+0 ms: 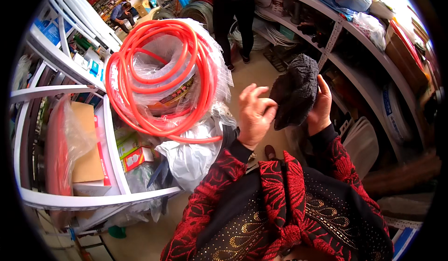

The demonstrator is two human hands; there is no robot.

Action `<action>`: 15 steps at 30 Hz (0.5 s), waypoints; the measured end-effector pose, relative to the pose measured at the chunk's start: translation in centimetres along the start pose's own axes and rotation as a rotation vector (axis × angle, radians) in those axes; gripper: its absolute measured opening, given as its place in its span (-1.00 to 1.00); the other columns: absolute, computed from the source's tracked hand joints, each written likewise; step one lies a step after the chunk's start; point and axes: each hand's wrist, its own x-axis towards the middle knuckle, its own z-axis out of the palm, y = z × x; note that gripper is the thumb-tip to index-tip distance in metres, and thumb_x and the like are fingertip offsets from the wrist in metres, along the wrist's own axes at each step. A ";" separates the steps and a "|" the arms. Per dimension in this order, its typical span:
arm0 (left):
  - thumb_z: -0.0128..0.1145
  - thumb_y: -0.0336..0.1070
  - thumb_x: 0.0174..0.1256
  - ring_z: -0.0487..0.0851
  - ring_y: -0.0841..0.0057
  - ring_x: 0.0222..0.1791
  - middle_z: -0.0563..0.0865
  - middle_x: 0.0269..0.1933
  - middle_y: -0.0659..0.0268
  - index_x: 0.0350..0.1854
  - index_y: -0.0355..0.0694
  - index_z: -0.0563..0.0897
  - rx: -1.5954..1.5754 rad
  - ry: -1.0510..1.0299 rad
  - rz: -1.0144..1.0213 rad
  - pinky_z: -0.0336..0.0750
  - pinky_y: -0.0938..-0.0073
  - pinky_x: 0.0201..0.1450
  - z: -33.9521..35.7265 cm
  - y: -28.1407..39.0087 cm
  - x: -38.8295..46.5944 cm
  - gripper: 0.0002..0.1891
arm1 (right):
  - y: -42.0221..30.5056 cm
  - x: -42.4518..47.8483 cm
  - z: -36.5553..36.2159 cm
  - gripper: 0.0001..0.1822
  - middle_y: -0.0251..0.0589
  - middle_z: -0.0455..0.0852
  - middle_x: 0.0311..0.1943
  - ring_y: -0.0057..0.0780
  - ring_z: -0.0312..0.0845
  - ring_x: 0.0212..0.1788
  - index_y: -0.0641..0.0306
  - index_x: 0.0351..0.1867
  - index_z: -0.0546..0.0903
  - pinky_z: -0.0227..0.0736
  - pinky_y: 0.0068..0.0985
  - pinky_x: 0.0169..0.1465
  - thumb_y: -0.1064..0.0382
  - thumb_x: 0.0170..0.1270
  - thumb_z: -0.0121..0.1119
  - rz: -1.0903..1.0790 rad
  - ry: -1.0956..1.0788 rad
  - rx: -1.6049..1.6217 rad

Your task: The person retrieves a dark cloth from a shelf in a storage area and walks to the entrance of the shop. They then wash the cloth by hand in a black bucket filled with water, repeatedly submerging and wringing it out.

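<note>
A dark, textured fabric item, perhaps a knit hat (297,89), is held up in front of me by my right hand (321,105), whose fingers are behind its right edge. My left hand (256,115) is raised at the item's left side, fingers apart and curled; whether its fingertips touch the fabric cannot be told. Left of my left hand, a coil of orange-red hose (206,86) lies on a large roll wrapped in clear plastic (222,68). A white plastic bag (192,156) hangs or rests just below the coil.
White metal shelving (115,149) with boxes and a plastic-wrapped red item (59,149) stands on the left. Curved-looking shelves (353,37) with bags and coils line the right. A person in dark trousers (232,19) stands ahead in the aisle; another person (122,15) sits or crouches farther back.
</note>
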 end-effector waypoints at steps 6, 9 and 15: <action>0.26 -0.37 0.04 0.50 0.32 0.00 0.64 -0.20 0.27 -0.39 -0.24 0.64 -0.230 -0.023 -0.387 0.34 0.36 0.08 0.6 -4.0 -0.5 -0.89 | -3.5 0.1 -2.4 -0.57 -0.09 0.57 -0.02 -0.20 0.46 0.03 0.33 0.01 0.48 0.28 -0.29 0.18 0.05 0.29 -0.09 -0.142 0.129 -0.065; 0.28 -0.31 0.00 0.45 0.21 0.06 0.63 -0.15 0.22 -0.41 -0.24 0.65 0.224 -0.246 -0.209 0.27 0.26 0.13 2.5 -7.4 -1.4 -0.85 | -5.1 0.8 -1.7 -0.58 -0.10 0.58 -0.04 -0.24 0.47 0.02 0.35 0.01 0.47 0.29 -0.33 0.16 0.07 0.29 -0.09 -0.169 0.238 -0.150; 0.15 -0.49 -0.20 0.15 0.15 0.30 0.20 0.29 0.05 0.30 -0.18 0.19 0.060 -0.387 -0.326 0.06 0.29 0.34 9.3 -8.9 1.4 -0.18 | -8.4 4.3 -5.3 -0.52 -0.05 0.50 0.05 -0.21 0.44 0.06 0.36 0.13 0.36 0.26 -0.29 0.20 0.08 0.29 -0.09 -0.008 0.045 -0.110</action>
